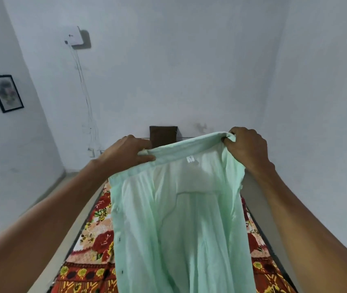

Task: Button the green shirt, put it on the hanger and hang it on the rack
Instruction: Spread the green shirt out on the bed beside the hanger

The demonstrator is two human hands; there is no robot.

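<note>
Across mid-frame, pinching the green shirt (181, 218) by its collar with left hand (126, 154) and right hand (245, 148), both hands lifting it above the bed (96, 240), probably to let it hang straight for buttoning.

Small white sewn-in label (190, 159) under the collar of the pale green cotton shirt (181, 218) (print too blurred to read)

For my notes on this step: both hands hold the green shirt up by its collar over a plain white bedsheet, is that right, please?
Not quite. The left hand and right hand do hold the green shirt up by its collar, but the bedsheet beneath is not plain white: the head view shows a red, orange and yellow flower pattern.
</note>
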